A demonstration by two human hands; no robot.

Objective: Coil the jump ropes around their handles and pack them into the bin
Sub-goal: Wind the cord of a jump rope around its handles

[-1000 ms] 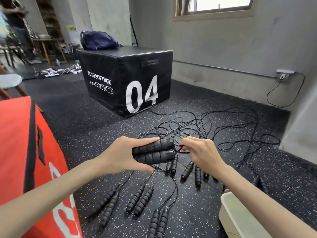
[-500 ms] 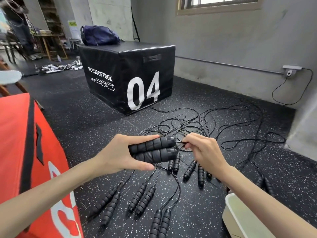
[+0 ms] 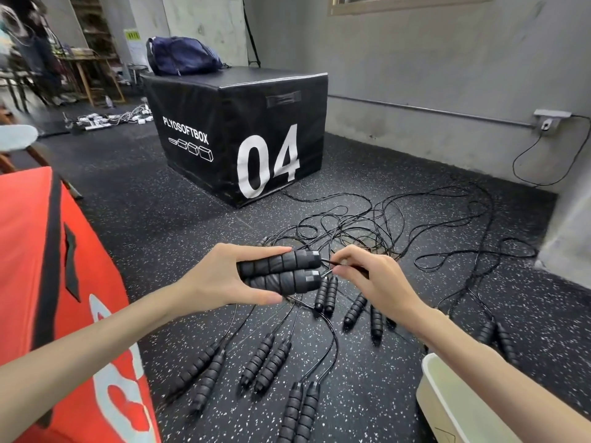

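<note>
Foam handles (image 3: 281, 272) clamped in your left hand (image 3: 220, 279): keep your right hand's (image 3: 374, 276) pinched cord (image 3: 326, 262) taut, winding from 3 o'clock.

A black speckled rubber floor (image 3: 134, 199) is bounded by grey plastered walls (image 3: 441, 55). A black padded plyo box marked "04" (image 3: 243, 132) is set at twelve o'clock, topped by a navy bag (image 3: 182, 55); a red padded box (image 3: 48, 298) is seen at nine o'clock.

Gym: plyo box (image 3: 236, 135), speckled rubber floor (image 3: 134, 219), jump ropes (image 3: 367, 231).
</note>
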